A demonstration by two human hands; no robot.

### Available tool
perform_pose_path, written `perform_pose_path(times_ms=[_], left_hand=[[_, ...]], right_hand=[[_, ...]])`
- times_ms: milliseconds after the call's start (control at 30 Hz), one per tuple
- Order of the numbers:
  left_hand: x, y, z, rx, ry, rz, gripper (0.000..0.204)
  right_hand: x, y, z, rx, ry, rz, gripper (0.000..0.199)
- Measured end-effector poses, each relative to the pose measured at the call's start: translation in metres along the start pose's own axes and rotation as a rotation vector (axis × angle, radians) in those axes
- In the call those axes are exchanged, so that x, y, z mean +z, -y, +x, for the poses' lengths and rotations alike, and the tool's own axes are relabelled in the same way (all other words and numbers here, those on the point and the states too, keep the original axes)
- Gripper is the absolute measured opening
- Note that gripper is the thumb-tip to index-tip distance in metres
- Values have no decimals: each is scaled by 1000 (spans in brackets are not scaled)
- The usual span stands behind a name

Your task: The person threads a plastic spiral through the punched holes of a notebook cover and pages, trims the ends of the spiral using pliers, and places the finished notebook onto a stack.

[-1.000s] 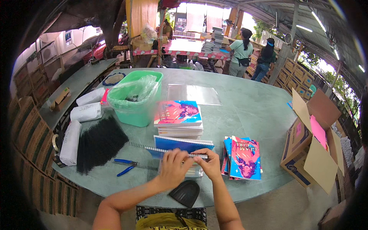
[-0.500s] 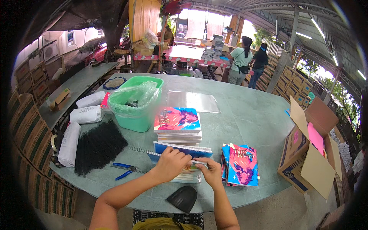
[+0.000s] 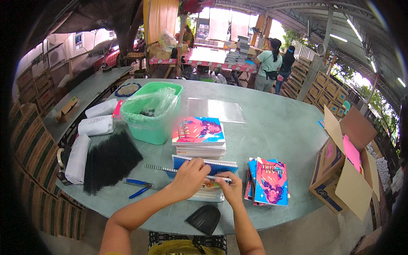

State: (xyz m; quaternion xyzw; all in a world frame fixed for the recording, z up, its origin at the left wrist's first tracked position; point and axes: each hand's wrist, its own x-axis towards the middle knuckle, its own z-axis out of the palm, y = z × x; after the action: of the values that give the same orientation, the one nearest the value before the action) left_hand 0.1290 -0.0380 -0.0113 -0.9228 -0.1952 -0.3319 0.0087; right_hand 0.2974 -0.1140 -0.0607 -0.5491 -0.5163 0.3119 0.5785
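A notebook with a blue cover [image 3: 180, 163] stands tilted on edge between my hands, its punched edge up. Along that edge lies a dark wire coil [image 3: 155, 167], its loose end sticking out to the left. My left hand [image 3: 191, 177] is closed over the coil and the notebook's edge, fingertips bent down. At the right end, my right hand [image 3: 230, 186] pinches the coil against the edge between thumb and fingers. Below the hands lie more notebooks [image 3: 206, 195], partly hidden. Just beyond stands a stack of notebooks [image 3: 199, 131] with pink and blue covers.
Blue-handled pliers [image 3: 139, 192] and a pile of black coils [image 3: 110, 161] lie left, near white rolls [image 3: 95, 126] and a green bin [image 3: 148, 134]. Bound notebooks [image 3: 271, 182] and an open carton [image 3: 329, 170] are right. A black curved piece [image 3: 204, 219] sits in front. People stand far off.
My right thumb and fingers have shifted slightly at the coil's right end. The left hand keeps its place on the coil. The whole view has moved a little.
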Motion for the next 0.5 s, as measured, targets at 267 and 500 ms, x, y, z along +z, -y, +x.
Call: perform_pose_path(times_ms=[267, 500], left_hand=[[-2, 0, 7, -86, -41, -68, 18], [-5, -5, 4, -43, 74, 33, 16]], right_hand=[[4, 4, 2, -113, -121, 224, 24], [6, -1, -2, -244, -197, 407, 23]])
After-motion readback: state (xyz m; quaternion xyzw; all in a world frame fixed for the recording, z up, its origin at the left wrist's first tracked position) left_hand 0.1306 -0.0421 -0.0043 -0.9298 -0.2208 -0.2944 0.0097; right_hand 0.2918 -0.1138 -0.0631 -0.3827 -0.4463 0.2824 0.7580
